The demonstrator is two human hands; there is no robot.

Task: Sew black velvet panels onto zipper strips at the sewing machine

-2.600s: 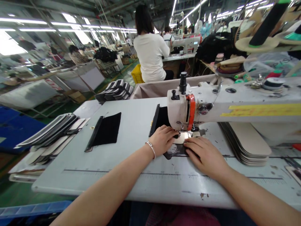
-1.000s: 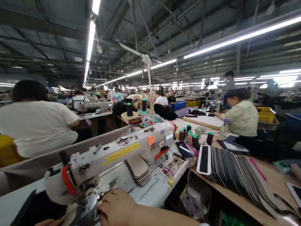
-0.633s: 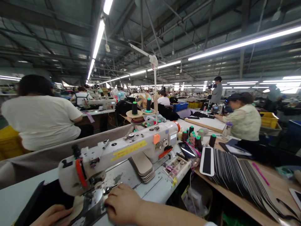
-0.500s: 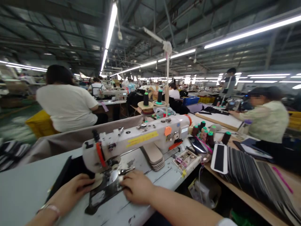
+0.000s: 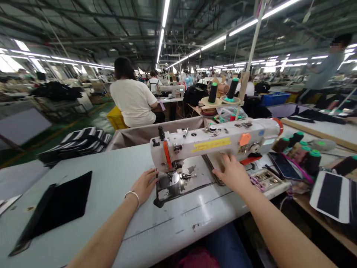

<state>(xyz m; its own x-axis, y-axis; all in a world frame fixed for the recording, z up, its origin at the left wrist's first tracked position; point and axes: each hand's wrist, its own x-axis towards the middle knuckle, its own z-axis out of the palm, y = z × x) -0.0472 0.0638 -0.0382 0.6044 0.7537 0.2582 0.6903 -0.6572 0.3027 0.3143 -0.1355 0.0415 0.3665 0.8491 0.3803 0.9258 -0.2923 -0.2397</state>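
Observation:
A white sewing machine (image 5: 200, 143) stands on the pale table in front of me. My left hand (image 5: 143, 185) lies beside its metal needle plate (image 5: 170, 182), fingers stretched toward the presser foot; I see nothing in them. Under the machine's arm, my right hand (image 5: 233, 172) rests on a stack of beige panels (image 5: 214, 165), thumb and fingers apart on the top one. Part of that stack is hidden by the hand. A black fabric panel (image 5: 65, 206) lies flat on the table, well left of my left hand.
Striped black-and-white pieces (image 5: 80, 140) are piled past the table's far left edge. To the right sit a parts tray (image 5: 269, 180), a phone (image 5: 286, 165) and several thread cones (image 5: 311, 160). A co-worker in a white shirt (image 5: 132, 102) sits ahead, facing away.
My view has turned left. My right hand has gone from the needle plate to the beige stack. The beige piece at my left fingers is out of sight, and the black panel lies farther left.

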